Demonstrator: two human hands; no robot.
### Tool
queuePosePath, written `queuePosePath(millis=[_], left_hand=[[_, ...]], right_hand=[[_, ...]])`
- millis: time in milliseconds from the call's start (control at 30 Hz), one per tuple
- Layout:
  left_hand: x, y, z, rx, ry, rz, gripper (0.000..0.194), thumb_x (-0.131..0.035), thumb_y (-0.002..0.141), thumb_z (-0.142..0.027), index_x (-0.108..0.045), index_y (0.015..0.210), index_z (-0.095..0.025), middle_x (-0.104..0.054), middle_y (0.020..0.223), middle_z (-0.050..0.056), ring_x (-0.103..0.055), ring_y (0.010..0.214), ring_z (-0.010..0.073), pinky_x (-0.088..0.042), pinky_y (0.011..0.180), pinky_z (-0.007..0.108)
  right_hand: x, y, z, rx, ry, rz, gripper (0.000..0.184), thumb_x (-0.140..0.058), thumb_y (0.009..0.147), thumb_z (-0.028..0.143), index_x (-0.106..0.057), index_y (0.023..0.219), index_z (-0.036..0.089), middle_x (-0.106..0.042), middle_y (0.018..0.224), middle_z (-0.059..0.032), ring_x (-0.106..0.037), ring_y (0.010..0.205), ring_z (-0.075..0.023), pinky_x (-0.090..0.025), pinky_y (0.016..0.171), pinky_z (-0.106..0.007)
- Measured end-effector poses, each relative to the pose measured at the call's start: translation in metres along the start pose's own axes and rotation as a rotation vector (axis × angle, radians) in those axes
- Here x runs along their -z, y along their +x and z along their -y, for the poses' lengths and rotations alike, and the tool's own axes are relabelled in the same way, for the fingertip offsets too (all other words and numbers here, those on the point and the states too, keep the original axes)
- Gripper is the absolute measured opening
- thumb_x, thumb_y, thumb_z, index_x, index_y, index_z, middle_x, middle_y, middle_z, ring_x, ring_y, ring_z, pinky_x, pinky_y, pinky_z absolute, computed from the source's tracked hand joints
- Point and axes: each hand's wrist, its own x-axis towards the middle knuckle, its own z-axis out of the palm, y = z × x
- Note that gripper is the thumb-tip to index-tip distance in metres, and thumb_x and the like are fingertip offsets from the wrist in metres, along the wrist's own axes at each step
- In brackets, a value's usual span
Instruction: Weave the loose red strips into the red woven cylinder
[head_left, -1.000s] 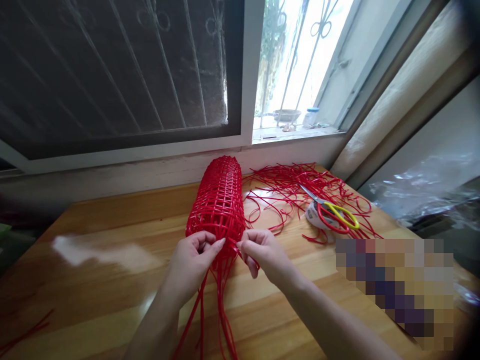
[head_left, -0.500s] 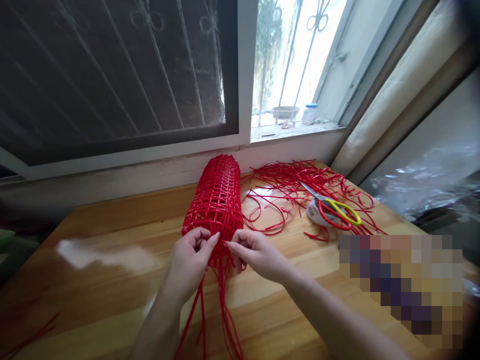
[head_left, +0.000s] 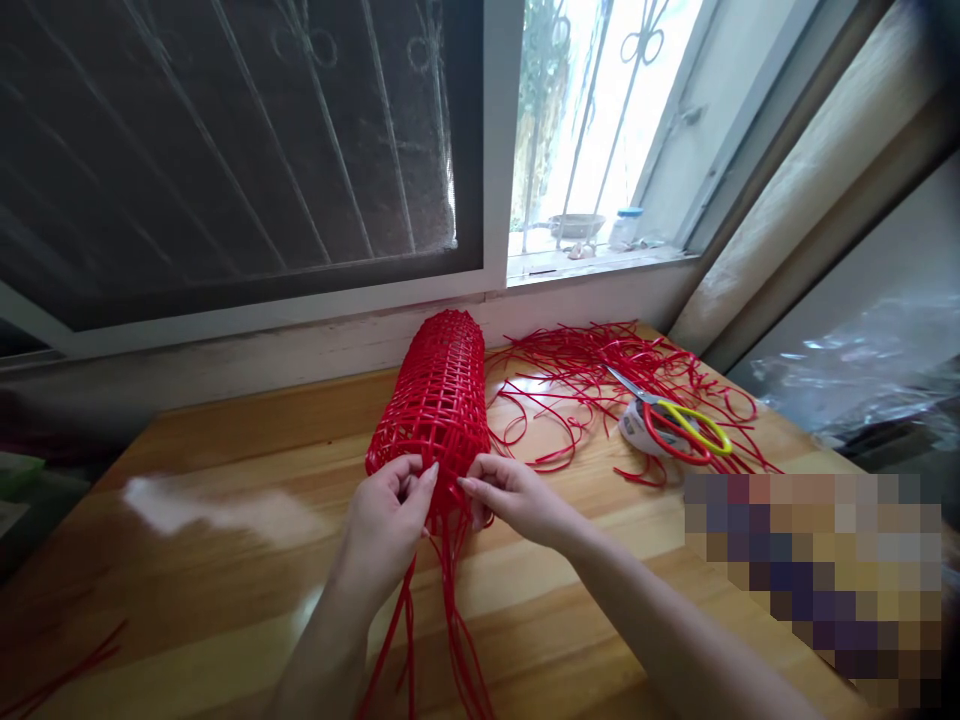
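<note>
While most of the red open-lattice woven plastic tube (head_left: 439, 400) lies finished on the glossy wooden table (head_left: 225, 590), its near end remains unwoven, loose red plastic strands (head_left: 450, 630) trailing toward the viewer. The left hand (head_left: 390, 515) and right hand (head_left: 514, 497) both pinch strands at that edge. Spare red cord (head_left: 592, 370) and yellow-and-red-handled scissors (head_left: 675, 425) lie to the right.

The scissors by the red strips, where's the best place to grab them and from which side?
Probably by the handle loops, coming from the right. The scissors lie flat on a white object amid loose strips, with the red and yellow loops toward the right and near side, and the blades pointing away toward the window.
</note>
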Motion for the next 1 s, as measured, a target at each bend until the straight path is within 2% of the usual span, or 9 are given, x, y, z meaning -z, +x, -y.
queuePosePath(millis=[100, 300, 400, 500, 600, 667, 733, 867, 1000], left_hand=[[-0.001, 0.0, 0.001, -0.009, 0.021, -0.006, 0.035, -0.056, 0.074, -0.046, -0.063, 0.089, -0.015, -0.039, 0.052, -0.007, -0.038, 0.046, 0.0089, -0.042, 0.042, 0.019], [0.0, -0.004, 0.001, -0.062, 0.235, -0.133, 0.028, -0.055, 0.075, -0.043, -0.064, 0.083, -0.018, -0.049, 0.055, -0.003, -0.046, 0.051, 0.0126, -0.042, 0.045, 0.02], [0.002, -0.005, -0.001, -0.052, 0.216, -0.068, 0.029, -0.052, 0.077, -0.044, -0.063, 0.085, -0.018, -0.053, 0.06, -0.001, -0.05, 0.056, 0.0141, -0.044, 0.047, 0.021], [0.003, -0.003, -0.004, -0.032, 0.068, 0.016, 0.032, -0.052, 0.078, -0.044, -0.062, 0.092, -0.017, -0.056, 0.066, 0.0, -0.053, 0.062, 0.0153, -0.047, 0.046, 0.021], [0.003, -0.001, -0.006, -0.015, -0.028, 0.029, 0.035, -0.055, 0.076, -0.044, -0.061, 0.095, -0.015, -0.059, 0.074, 0.002, -0.053, 0.062, 0.0146, -0.045, 0.042, 0.02], [0.003, -0.001, -0.006, -0.008, -0.037, 0.037, 0.036, -0.055, 0.076, -0.044, -0.061, 0.095, -0.015, -0.058, 0.074, 0.002, -0.051, 0.059, 0.0129, -0.044, 0.041, 0.019], [0.003, -0.001, -0.004, -0.004, -0.009, 0.059, 0.035, -0.055, 0.076, -0.045, -0.06, 0.094, -0.015, -0.052, 0.066, -0.001, -0.046, 0.053, 0.0108, -0.042, 0.042, 0.019], [0.006, -0.002, 0.0, -0.059, 0.176, 0.079, 0.028, -0.055, 0.077, -0.042, -0.06, 0.084, -0.015, -0.037, 0.053, -0.007, -0.038, 0.048, 0.0084, -0.035, 0.046, 0.019], [0.008, -0.004, 0.0, -0.103, 0.367, 0.026, 0.025, -0.053, 0.077, -0.041, -0.06, 0.08, -0.018, -0.037, 0.051, -0.007, -0.038, 0.047, 0.0092, -0.032, 0.047, 0.02]], right_hand=[[0.001, -0.001, -0.001, 0.007, -0.049, -0.004, 0.033, -0.051, 0.084, 0.048, -0.047, 0.071, 0.018, -0.053, 0.057, 0.003, -0.05, 0.053, -0.0089, -0.039, 0.053, -0.021], [0.001, -0.001, -0.006, 0.01, -0.175, -0.023, 0.024, -0.047, 0.088, 0.038, -0.048, 0.075, 0.018, -0.056, 0.061, 0.0017, -0.051, 0.057, -0.0097, -0.039, 0.054, -0.021], [-0.003, -0.001, -0.008, 0.052, -0.222, -0.045, 0.019, -0.045, 0.089, 0.033, -0.047, 0.077, 0.019, -0.057, 0.064, 0.0018, -0.052, 0.06, -0.01, -0.04, 0.057, -0.021], [-0.008, 0.0, -0.009, 0.119, -0.272, -0.079, 0.017, -0.043, 0.089, 0.03, -0.046, 0.075, 0.02, -0.054, 0.066, 0.0026, -0.05, 0.061, -0.0099, -0.039, 0.058, -0.021], [-0.011, 0.0, -0.009, 0.158, -0.346, -0.15, 0.016, -0.042, 0.089, 0.027, -0.046, 0.075, 0.02, -0.053, 0.064, 0.0029, -0.05, 0.059, -0.0101, -0.038, 0.057, -0.021], [-0.012, -0.001, -0.008, 0.165, -0.423, -0.178, 0.015, -0.041, 0.089, 0.025, -0.046, 0.076, 0.02, -0.053, 0.064, 0.0027, -0.05, 0.059, -0.0102, -0.037, 0.057, -0.02], [-0.011, -0.001, -0.006, 0.159, -0.512, -0.187, 0.013, -0.04, 0.088, 0.022, -0.049, 0.079, 0.021, -0.054, 0.065, 0.0023, -0.05, 0.06, -0.0104, -0.037, 0.058, -0.02], [-0.009, -0.004, -0.002, 0.141, -0.633, -0.163, 0.012, -0.041, 0.087, 0.019, -0.051, 0.084, 0.021, -0.056, 0.069, 0.0009, -0.049, 0.061, -0.0112, -0.036, 0.057, -0.021], [-0.009, -0.004, -0.001, 0.15, -0.706, -0.164, 0.012, -0.04, 0.088, 0.019, -0.05, 0.08, 0.02, -0.057, 0.07, -0.0001, -0.048, 0.061, -0.0114, -0.034, 0.057, -0.021]])
